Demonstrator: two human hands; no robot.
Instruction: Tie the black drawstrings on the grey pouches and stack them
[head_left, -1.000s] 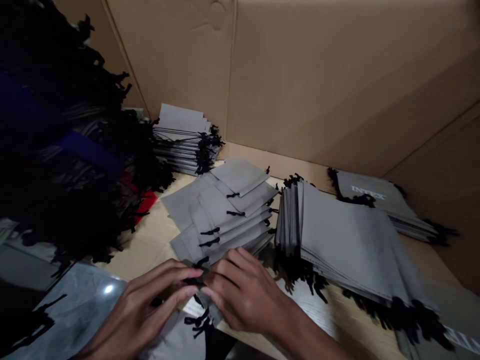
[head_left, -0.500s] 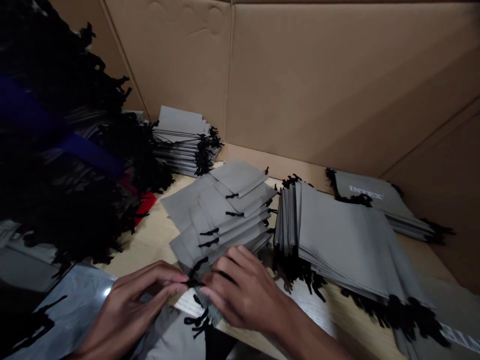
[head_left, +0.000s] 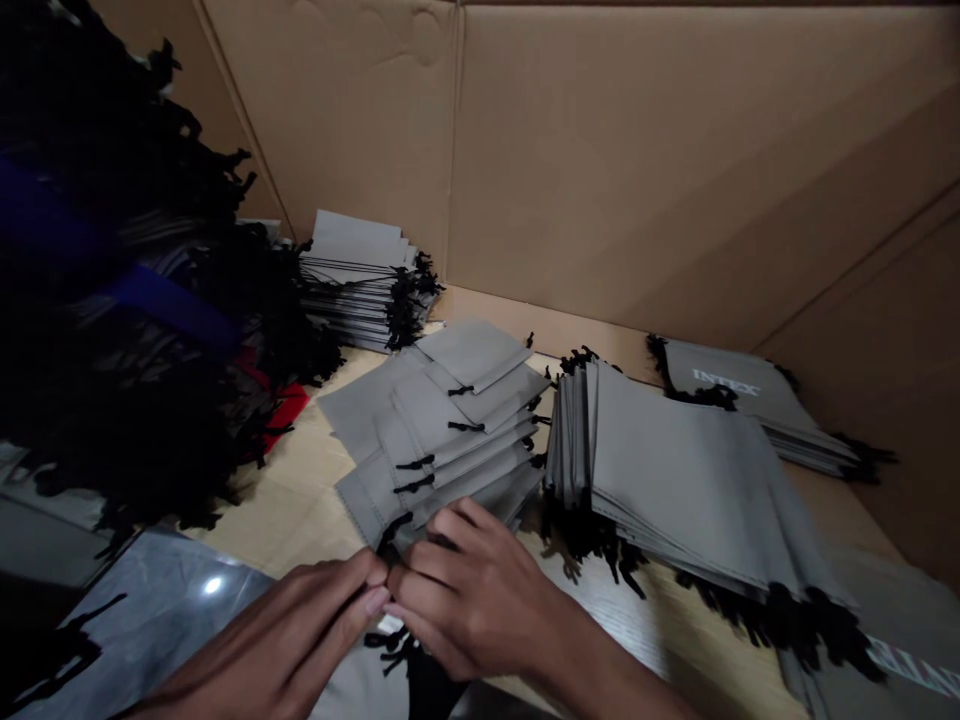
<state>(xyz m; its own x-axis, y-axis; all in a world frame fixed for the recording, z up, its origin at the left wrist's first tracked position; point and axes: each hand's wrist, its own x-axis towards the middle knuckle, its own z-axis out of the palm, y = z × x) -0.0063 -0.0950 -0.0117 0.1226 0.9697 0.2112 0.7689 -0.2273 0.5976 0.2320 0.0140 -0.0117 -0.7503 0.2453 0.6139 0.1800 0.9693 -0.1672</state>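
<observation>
Fanned grey fabric drawstring pouches (head_left: pixel 442 440) are laid out, a squared grey pouch stack (head_left: pixel 675 470) beside them; the left hand (head_left: pixel 277 640) and right hand (head_left: pixel 472 600) are held closed by a black cord (head_left: pixel 395 528); any grip is hidden.

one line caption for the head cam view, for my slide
Left hand and right hand meet at fanned grey drawstring pouches inside cardboard walls.

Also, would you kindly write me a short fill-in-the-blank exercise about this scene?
The flat grey fabric drawstring pouch at the back right bears the white printed word ____. The cords of the fanned grey pouches are ____. The wall behind them is brown ____. The person's left hand and right hand touch at their ____.

Missing words: INTEX; black; cardboard; fingertips.
</observation>
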